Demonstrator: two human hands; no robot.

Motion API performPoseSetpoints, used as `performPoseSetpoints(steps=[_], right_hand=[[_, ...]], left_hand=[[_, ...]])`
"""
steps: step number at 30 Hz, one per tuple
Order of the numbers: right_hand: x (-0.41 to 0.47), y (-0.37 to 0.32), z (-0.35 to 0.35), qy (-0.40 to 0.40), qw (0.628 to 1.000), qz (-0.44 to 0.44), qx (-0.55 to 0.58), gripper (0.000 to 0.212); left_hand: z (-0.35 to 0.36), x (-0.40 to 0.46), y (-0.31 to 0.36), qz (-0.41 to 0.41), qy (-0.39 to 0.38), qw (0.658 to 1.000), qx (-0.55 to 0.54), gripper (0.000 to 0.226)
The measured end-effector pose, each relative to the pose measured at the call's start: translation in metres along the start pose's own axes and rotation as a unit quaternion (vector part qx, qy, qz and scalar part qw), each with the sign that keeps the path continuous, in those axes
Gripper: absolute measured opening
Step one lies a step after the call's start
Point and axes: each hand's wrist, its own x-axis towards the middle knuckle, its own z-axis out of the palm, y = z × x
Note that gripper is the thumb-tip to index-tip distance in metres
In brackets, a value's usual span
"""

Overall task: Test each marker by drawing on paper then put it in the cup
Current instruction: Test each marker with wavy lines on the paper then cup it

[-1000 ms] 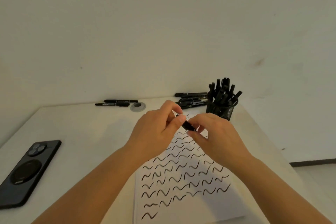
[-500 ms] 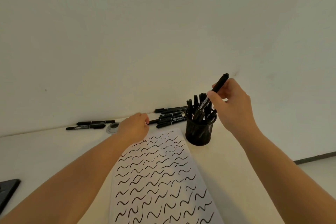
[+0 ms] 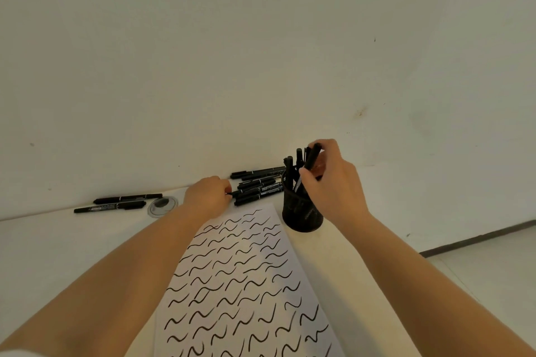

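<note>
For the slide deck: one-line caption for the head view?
Right hand lowers a marker into the mesh cup; left hand reaches the pile.

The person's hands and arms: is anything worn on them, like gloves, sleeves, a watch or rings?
Nothing shows. The left hand and right hand are bare, without gloves, and no ring is visible. Both forearms are uncovered up to the picture's edge: no sleeves, watch or bracelet in view.
</note>
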Motion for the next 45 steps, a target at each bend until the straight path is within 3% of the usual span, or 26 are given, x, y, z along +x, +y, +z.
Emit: performPoseSetpoints(steps=[4, 12, 22, 25, 32, 35, 38, 41, 43, 45], right_hand=[[-0.006, 0.005, 0.013, -0.012, 0.996, -0.032, -0.076, 0.062], [-0.011, 0.016, 0.024, -0.038, 0.986, -0.061, -0.151, 0.040], [-0.012, 0.011, 0.020, -0.064, 0.985, -0.060, -0.148, 0.040], [-0.012, 0.010, 0.020, -0.063, 0.984, -0.058, -0.156, 0.040], [-0.015, 0.011, 0.021, -0.051, 0.984, -0.054, -0.161, 0.043], [-0.018, 0.009, 0.018, -0.049, 0.981, -0.069, -0.176, 0.047], [-0.024, -0.001, 0.011, 0.014, 0.971, -0.115, -0.210, 0.047], [-0.043, -0.015, 0.009, 0.071, 0.982, -0.115, -0.131, 0.035], [-0.064, -0.024, 0.013, 0.009, 0.999, -0.030, -0.018, 0.025], [-0.087, -0.031, 0.021, -0.092, 0.986, 0.076, 0.114, 0.017]], left_hand=[[0.005, 0.002, 0.001, -0.006, 0.012, 1.000, -0.012, 0.023], [0.001, -0.005, -0.012, -0.019, 0.012, 1.000, -0.004, 0.024], [-0.005, -0.031, -0.025, -0.048, 0.016, 0.998, -0.042, 0.015], [-0.003, -0.030, -0.022, -0.051, 0.037, 0.997, -0.049, 0.024], [0.008, -0.023, -0.010, -0.034, -0.012, 0.999, -0.032, 0.029], [0.007, -0.027, -0.013, -0.056, 0.009, 0.997, -0.059, 0.030], [-0.004, -0.037, -0.012, -0.079, 0.056, 0.991, -0.097, 0.027], [-0.019, -0.062, -0.001, -0.086, 0.063, 0.968, -0.225, 0.020], [-0.028, -0.090, 0.013, -0.071, 0.053, 0.935, -0.343, 0.015], [-0.033, -0.127, 0.028, -0.044, 0.037, 0.911, -0.409, 0.008]])
